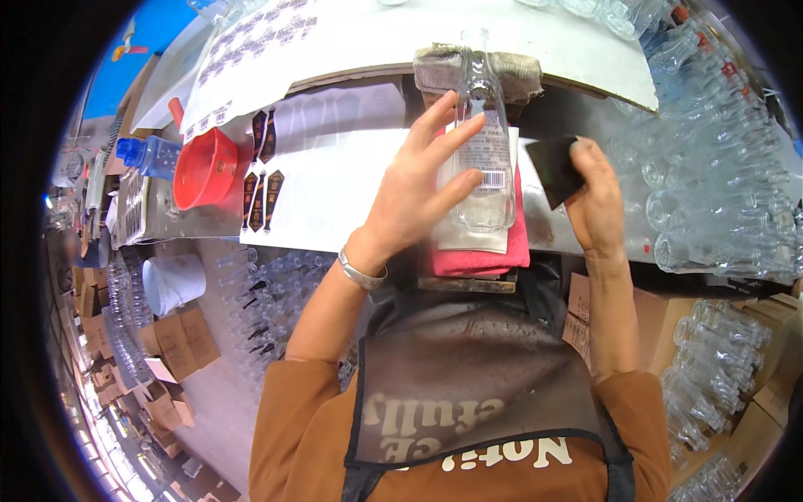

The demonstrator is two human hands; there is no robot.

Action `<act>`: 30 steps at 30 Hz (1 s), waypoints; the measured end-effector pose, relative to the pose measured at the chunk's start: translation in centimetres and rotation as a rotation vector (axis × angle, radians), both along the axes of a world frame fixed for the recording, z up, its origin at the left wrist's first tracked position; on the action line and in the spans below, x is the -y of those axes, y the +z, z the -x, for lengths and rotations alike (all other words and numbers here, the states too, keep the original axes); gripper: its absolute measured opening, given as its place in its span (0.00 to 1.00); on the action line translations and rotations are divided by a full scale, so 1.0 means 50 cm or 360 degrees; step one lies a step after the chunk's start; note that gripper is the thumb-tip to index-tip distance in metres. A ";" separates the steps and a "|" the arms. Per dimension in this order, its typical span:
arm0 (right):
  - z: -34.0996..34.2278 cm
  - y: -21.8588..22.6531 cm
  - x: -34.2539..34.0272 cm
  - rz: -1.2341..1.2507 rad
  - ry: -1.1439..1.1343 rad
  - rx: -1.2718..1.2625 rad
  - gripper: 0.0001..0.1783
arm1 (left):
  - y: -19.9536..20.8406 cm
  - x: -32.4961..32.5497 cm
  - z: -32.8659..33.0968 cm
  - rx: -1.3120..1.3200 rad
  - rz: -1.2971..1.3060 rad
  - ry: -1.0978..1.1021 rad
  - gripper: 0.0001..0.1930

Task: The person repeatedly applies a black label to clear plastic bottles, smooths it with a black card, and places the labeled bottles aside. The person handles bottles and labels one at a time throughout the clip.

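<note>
Nearest, a dark apron (468,376) is worn over brown sleeves. Farther off, a clear glass bottle (483,142) is laid flat (neck pointing away) on a pink cloth (481,255) at the bench's near edge. It is pressed down by the left hand (418,188), fingers spread across its white label. To its right, a dark flat scraper (556,167) is pinched by the right hand (595,205). A red bowl (205,167) is seen far left.

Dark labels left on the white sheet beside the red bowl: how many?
4. Two dark labels side by side at the sheet's upper edge, two more below them, right of the red bowl. More may lie hidden under the left hand.
</note>
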State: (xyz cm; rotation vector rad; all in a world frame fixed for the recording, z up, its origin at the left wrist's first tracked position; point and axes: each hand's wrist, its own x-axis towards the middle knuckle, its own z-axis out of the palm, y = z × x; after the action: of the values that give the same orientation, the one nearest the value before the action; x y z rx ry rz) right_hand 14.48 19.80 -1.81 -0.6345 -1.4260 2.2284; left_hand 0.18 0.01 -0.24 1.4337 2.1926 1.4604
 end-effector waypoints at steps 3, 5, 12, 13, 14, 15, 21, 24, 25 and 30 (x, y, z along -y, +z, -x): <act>0.018 0.078 0.022 -0.0837 0.0290 0.0131 0.14 | 0.004 0.002 0.000 -0.0004 -0.0005 0.0013 0.29; 0.061 0.073 -0.012 -0.1405 0.0090 0.0072 0.14 | 0.005 -0.003 -0.001 -0.0011 -0.0019 0.0002 0.28; 0.102 0.143 -0.018 -0.1966 0.0333 0.0022 0.16 | 0.011 0.045 -0.016 0.0017 0.0082 -0.0132 0.54; 0.112 0.147 -0.022 -0.1939 0.0120 0.0095 0.15 | -0.004 0.051 -0.026 -0.0056 0.0060 -0.0092 0.59; 0.112 0.158 -0.021 -0.2019 -0.0035 0.0008 0.15 | -0.013 0.054 -0.035 -0.0079 0.0108 -0.0058 0.59; 0.110 0.167 -0.009 -0.2161 0.0057 -0.0071 0.15 | -0.020 0.059 -0.042 -0.0097 0.0159 -0.0008 0.60; 0.049 0.152 0.071 -0.2671 0.0634 -0.0577 0.14 | -0.039 0.046 -0.075 -0.0026 -0.0176 0.0201 0.57; 0.039 0.165 0.108 -0.2725 0.0646 -0.0670 0.12 | -0.047 0.042 -0.085 0.0021 -0.0229 0.0190 0.61; 0.066 0.172 0.088 -0.2829 0.0513 -0.0591 0.12 | -0.043 0.040 -0.086 0.0010 -0.0262 0.0198 0.62; 0.090 0.194 0.109 -0.2676 0.1041 -0.0254 0.12 | -0.064 0.039 -0.092 0.0103 -0.0311 0.0265 0.65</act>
State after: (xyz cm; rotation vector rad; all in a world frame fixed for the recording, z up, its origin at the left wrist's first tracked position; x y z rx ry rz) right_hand 10.01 14.35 7.91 0.6284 -2.8075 0.5762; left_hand 4.78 -1.96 -3.42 1.2614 2.2289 1.7945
